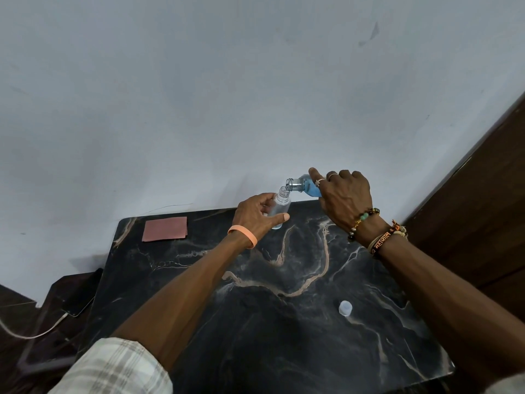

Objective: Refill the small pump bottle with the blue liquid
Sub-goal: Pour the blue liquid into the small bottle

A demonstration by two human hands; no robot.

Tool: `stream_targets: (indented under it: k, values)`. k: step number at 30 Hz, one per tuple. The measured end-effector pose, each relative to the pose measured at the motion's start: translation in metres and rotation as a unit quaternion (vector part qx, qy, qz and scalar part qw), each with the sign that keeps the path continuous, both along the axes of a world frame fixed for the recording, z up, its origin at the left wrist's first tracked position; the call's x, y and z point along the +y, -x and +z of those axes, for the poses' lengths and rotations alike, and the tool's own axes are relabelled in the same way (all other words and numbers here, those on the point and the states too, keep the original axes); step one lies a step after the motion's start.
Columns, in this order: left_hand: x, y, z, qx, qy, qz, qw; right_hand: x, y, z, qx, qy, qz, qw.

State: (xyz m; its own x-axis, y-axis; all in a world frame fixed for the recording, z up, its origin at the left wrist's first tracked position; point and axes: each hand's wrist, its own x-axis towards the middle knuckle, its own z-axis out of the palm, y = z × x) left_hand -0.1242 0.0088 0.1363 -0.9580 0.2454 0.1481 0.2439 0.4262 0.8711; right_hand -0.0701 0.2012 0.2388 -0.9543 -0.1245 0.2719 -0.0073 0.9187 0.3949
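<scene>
Left hand [255, 216] grips the small pump bottle [279, 207] upright at the far edge of the worktop [284, 322]; right hand [345, 196] grips the blue-liquid bottle [301, 186], tipped leftward, mouth just above the small bottle's open neck.

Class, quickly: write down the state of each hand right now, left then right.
Left hand: closed around the small clear bottle.
Right hand: closed around the tilted bottle of blue liquid, its neck at the small bottle's mouth.
</scene>
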Motion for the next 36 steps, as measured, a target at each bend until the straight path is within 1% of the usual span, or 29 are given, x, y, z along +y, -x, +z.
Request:
stream_targets:
  k: [36]
  values:
    - [-0.0003, -0.0017, -0.0012, 0.004, -0.001, 0.003, 1.0, 0.0017, 0.003, -0.0021, -0.016, -0.008, -0.007, 1.0]
